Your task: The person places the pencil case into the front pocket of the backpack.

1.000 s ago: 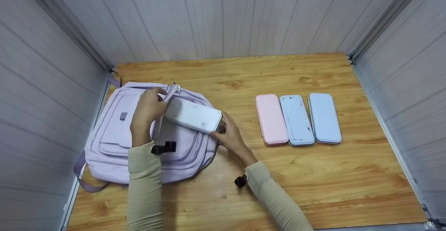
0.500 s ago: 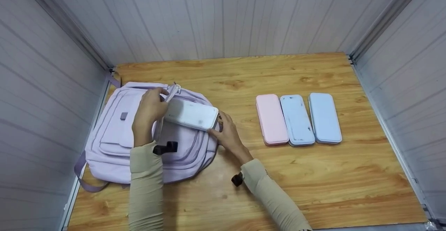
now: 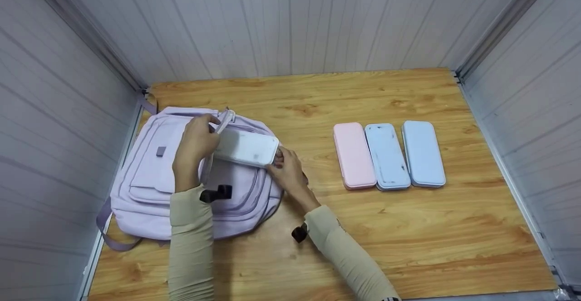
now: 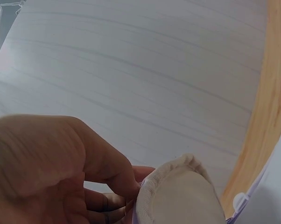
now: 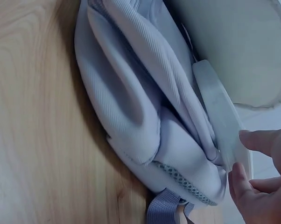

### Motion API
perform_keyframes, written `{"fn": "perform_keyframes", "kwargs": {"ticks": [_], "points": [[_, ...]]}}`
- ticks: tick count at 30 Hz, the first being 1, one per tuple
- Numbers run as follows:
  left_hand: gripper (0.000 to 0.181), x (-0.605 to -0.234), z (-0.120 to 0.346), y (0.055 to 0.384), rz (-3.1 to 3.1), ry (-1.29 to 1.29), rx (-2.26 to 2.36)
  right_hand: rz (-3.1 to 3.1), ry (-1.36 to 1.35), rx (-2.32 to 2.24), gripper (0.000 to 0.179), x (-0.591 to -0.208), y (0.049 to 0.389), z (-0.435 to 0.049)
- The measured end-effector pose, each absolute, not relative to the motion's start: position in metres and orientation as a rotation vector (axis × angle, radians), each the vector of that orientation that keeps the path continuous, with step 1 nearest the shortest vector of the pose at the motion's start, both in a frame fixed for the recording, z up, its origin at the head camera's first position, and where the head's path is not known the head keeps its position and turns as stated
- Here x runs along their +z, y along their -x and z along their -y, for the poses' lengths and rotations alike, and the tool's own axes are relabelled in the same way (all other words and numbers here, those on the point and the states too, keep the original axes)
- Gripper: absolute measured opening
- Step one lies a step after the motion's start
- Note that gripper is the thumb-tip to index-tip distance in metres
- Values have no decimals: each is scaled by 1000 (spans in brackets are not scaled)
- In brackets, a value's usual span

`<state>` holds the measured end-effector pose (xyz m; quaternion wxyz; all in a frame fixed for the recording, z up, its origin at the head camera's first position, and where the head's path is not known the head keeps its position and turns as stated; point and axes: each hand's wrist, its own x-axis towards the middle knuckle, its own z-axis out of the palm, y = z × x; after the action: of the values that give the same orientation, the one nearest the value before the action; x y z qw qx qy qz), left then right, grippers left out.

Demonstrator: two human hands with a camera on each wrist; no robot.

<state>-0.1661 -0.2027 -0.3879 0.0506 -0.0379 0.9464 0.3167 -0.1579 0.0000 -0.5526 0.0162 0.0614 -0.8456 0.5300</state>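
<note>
A lilac backpack lies on the left of the wooden table with its opening toward the right. In the head view my left hand pinches the edge of its lifted flap; the flap's pale lining shows in the left wrist view. A flat, rounded white case with grey smudges lies in the opening, its left end hidden behind the flap. My right hand grips its right end. Seen from the right wrist, the thumb and fingers of that hand hold the case's end between the bag's rim and the flap.
On the right of the table a pink case, a smudged light blue case and a plain light blue case lie side by side. Grey panel walls enclose the table at the back and sides. A strap trails from the bag.
The right hand has moved left with the white case, which has slid farther in behind the flap. My left hand stays at the flap almost unmoved.
</note>
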Motion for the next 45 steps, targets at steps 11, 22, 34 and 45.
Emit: {"fn": "perform_keyframes", "kwargs": {"ticks": [11, 22, 34, 45], "points": [[45, -388, 203, 165, -2887, 106, 971, 2617, -123, 1995, 46, -540, 160, 3], [45, -389, 203, 165, -2875, 102, 972, 2272, -44, 2701, 50, -536, 163, 9], [46, -388, 202, 164, -2880, 83, 980, 2036, 25, 3024, 63, -539, 164, 23], [46, -391, 203, 165, -2875, 82, 983, 1939, 68, 3135, 76, -538, 170, 31]]}}
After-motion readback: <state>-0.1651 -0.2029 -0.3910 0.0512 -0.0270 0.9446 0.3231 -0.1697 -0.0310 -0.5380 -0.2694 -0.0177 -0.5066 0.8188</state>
